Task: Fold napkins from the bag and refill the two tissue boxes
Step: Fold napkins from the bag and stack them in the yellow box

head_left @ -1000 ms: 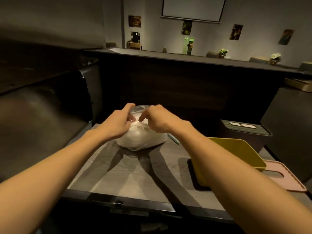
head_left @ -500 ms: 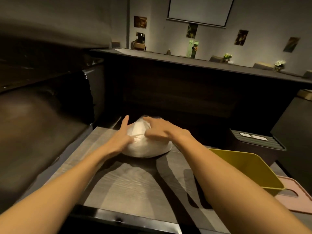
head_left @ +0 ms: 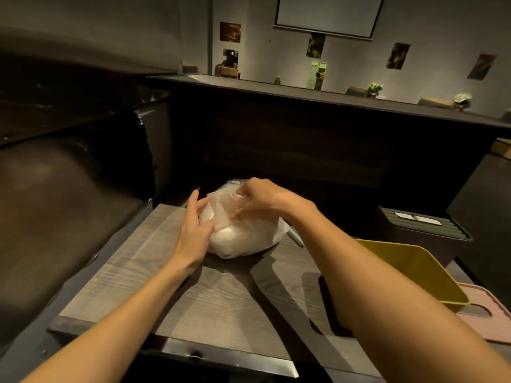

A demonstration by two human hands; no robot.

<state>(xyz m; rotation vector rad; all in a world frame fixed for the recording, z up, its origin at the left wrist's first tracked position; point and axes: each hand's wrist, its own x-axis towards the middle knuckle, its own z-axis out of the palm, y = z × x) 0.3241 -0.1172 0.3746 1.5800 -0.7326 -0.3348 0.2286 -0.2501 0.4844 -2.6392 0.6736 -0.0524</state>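
A clear plastic bag (head_left: 243, 236) full of white napkins sits at the far middle of the wooden table (head_left: 210, 297). My left hand (head_left: 195, 230) lies flat against the bag's left side, fingers straight. Over the bag's top, my right hand (head_left: 258, 199) has its fingers curled and pinches the plastic. An open yellow tissue box (head_left: 409, 269) stands on its side at the right, its pink lid (head_left: 486, 322) lying beside it. A dark tissue box (head_left: 423, 230) with a slotted lid sits behind the yellow one.
A dark counter wall (head_left: 304, 150) rises just behind the table. A dark padded surface (head_left: 55, 205) borders the table's left side. A thin pen-like object (head_left: 296, 239) lies at the bag's right. The table's front edge has a metal strip (head_left: 221, 357).
The bag's top has been pressed down and spread. My left hand went from pinching the knot to lying flat on the bag's left side; my right hand stays on the top plastic.
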